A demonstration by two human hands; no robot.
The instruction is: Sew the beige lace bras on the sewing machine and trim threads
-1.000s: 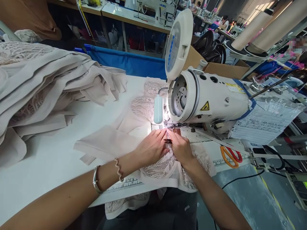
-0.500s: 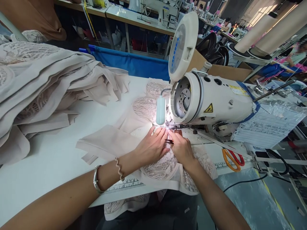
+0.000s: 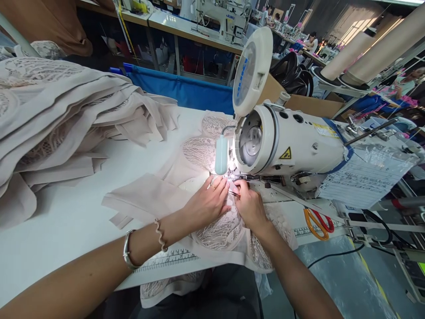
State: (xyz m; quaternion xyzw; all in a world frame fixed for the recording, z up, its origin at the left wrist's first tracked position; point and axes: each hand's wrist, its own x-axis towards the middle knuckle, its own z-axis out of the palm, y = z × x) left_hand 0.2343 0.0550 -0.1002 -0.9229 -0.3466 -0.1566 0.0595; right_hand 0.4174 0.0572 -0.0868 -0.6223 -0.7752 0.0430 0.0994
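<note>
My left hand (image 3: 210, 198) lies flat on a pale beige lace garment (image 3: 217, 232), fingers stretched toward the lit needle area of a white sewing machine (image 3: 295, 139). Close by on the right, my right hand (image 3: 250, 206) is closed, thumb and fingers pinching the garment's edge just in front of the presser foot. A thin dark sliver shows between the hands, too small to name. A pale green lamp (image 3: 221, 155) hangs over the stitching spot and hides part of it. The machine's round end cover (image 3: 253, 71) stands swung up.
A tall heap of beige lace pieces (image 3: 66, 115) covers the table's left side. Orange-handled scissors (image 3: 315, 225) and a red handle lie at the right. A printed ruler (image 3: 169, 260) runs along the front edge. Thread cones (image 3: 348, 53) stand behind; people sit farther back.
My right fingers have drawn back slightly and curled, with a light flap of fabric now showing between the hands. The disc inside the machine's open end looks turned. My left hand stays almost in place.
</note>
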